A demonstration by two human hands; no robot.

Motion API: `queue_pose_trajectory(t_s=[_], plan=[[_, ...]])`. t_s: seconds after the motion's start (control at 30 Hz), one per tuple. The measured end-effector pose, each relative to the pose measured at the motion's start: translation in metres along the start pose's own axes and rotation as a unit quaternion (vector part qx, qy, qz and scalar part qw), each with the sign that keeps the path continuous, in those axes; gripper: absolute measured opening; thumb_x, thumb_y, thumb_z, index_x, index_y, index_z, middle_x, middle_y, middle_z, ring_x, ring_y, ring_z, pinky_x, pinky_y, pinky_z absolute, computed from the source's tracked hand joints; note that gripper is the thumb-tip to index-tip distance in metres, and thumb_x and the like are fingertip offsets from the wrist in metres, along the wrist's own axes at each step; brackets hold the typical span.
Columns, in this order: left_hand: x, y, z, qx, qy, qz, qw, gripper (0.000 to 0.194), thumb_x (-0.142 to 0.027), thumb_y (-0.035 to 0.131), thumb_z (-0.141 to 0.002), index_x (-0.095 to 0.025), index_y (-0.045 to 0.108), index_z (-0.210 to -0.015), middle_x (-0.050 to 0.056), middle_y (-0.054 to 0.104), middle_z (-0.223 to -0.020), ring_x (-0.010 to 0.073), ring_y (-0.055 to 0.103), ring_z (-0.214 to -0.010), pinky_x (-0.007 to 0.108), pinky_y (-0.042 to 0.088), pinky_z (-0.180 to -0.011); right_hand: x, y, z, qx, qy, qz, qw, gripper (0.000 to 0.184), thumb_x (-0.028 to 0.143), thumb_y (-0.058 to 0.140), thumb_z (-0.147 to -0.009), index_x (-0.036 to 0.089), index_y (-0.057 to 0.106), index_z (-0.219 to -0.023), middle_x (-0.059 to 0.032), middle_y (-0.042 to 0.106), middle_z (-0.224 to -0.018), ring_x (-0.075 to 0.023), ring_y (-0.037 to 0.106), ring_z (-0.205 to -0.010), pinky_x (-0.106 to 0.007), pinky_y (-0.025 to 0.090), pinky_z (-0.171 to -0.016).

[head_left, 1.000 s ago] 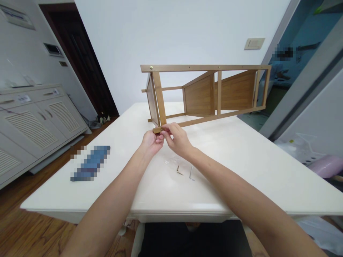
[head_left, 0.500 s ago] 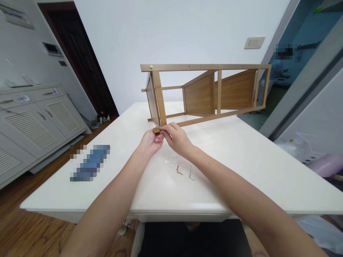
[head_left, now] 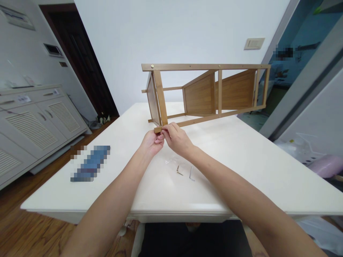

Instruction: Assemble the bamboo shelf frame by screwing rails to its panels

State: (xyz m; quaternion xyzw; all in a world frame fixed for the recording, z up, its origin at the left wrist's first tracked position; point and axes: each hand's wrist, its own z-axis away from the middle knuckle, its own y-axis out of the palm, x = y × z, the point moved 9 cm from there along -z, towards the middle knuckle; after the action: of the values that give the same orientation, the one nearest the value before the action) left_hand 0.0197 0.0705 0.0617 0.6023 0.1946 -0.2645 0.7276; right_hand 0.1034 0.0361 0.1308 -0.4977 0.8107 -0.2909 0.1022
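A wooden shelf frame (head_left: 199, 94) with slim rails and brown panels lies on its side across the white table (head_left: 227, 171). My left hand (head_left: 152, 142) is closed around the near lower corner, its fingers curled beneath the rail end. At that same corner, my right hand (head_left: 178, 138) pinches thumb and fingers together against the rail; anything between the fingertips is hidden. Closer to me lie a couple of small brass-coloured screws (head_left: 178, 172) and a thin L-shaped hex key (head_left: 190, 175). Brass fastener heads show in the upper rail.
To the left on the table is a blurred-out blue flat object (head_left: 92, 162). Clear plastic wrapping (head_left: 173, 160) lies behind the screws. A white wall (head_left: 187, 32) stands behind the table, and a louvred cabinet (head_left: 40, 117) is off to the left.
The view has shifted very slightly. Both hands stay at the same corner of the shelf frame, with no clear change in grip.
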Motion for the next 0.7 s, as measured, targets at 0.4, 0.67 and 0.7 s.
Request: queue_pose_trajectory(t_s=[0.4,0.67,0.7], plan=[[-0.005,0.004,0.001,0.029,0.015,-0.002,0.999,0.034,-0.010,0.029,-0.097,-0.012,0.053,-0.072,-0.004,0.041,-0.050,0.0013,0.032,-0.030,0.007,0.019,-0.024,0.006,-0.016,-0.006,-0.024,-0.013,-0.002,1.000,0.023,0.027,0.044,-0.096,0.018,0.059,-0.111,-0.0089,0.060,-0.105,-0.0165,0.059,-0.092,-0.027,0.049,-0.071],[0.004,0.007,0.003,0.041,-0.009,0.001,0.999,0.033,-0.012,0.032,-0.095,-0.013,0.051,-0.068,-0.003,0.044,-0.052,0.0021,0.031,-0.029,0.011,0.016,-0.022,0.007,-0.007,-0.001,0.004,-0.021,0.077,0.997,0.026,0.021,0.034,-0.100,0.015,0.060,-0.103,-0.0094,0.059,-0.094,-0.0179,0.055,-0.086,-0.028,0.044,-0.072],[0.004,0.007,0.003,0.040,-0.010,0.005,0.999,0.033,-0.012,0.032,-0.095,-0.013,0.050,-0.068,-0.003,0.044,-0.052,0.0021,0.030,-0.030,0.011,0.016,-0.022,0.007,-0.008,-0.001,0.006,-0.026,0.083,0.996,0.027,0.022,0.034,-0.100,0.015,0.059,-0.103,-0.0093,0.059,-0.093,-0.0180,0.055,-0.085,-0.028,0.044,-0.071]])
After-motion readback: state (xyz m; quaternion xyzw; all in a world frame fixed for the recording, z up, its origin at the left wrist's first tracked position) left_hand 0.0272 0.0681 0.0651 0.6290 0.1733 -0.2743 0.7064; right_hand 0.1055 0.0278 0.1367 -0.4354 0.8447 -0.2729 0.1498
